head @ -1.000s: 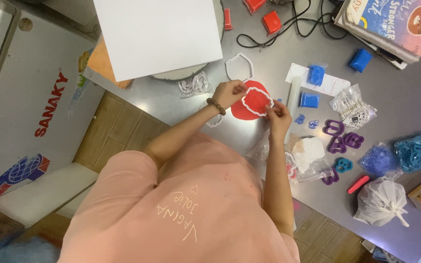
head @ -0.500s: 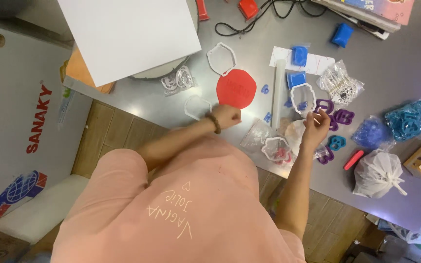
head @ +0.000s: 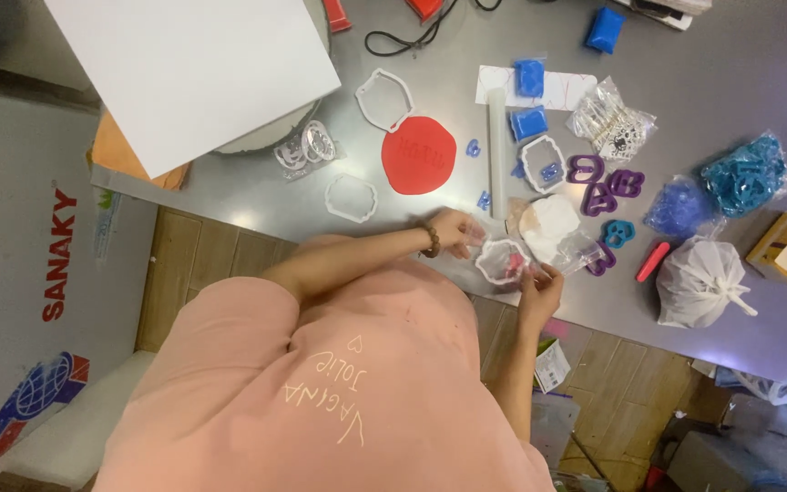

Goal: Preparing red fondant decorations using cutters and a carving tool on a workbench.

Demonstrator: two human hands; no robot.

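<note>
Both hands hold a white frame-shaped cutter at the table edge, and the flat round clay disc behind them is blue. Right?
Not quite: the flat round clay disc is red, not blue, as the head view shows. The rest stands: the left hand and right hand hold the white frame-shaped cutter at the edge of the grey table.

Both hands pulled back from the red clay disc (head: 418, 155) to the near edge of the grey table (head: 730, 82). White frame cutter lifted off the disc, left beside the white roller (head: 497, 150). Left hand (head: 455, 231) and right hand (head: 539, 284) now pinch another clear cutter (head: 503, 261).
</note>
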